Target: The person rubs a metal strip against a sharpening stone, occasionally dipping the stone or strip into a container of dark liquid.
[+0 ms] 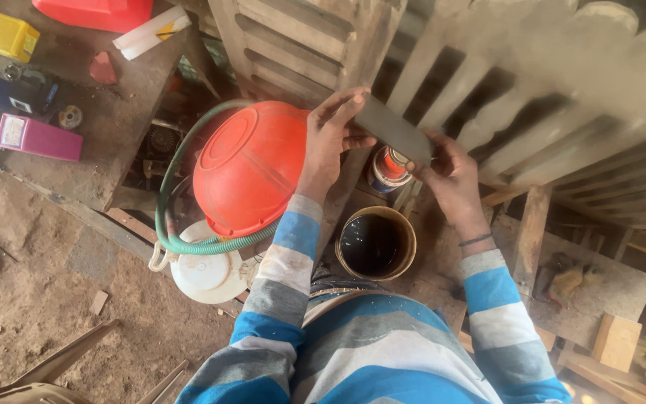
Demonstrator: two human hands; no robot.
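Hands gripping grey sheet [392,129], left hand [332,138] pinching upper end, right hand [446,173] holding lower end, orange bowl [248,168] beside left, dark-liquid tin [376,243] below.

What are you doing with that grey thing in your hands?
A person in a blue, grey and white striped top holds a flat grey strip in both hands. The left hand grips its upper end and the right hand its lower end, in front of a slatted wooden frame. Just below stands an open tin of dark liquid. An upturned orange bowl with a green hose looped around it sits to the left.
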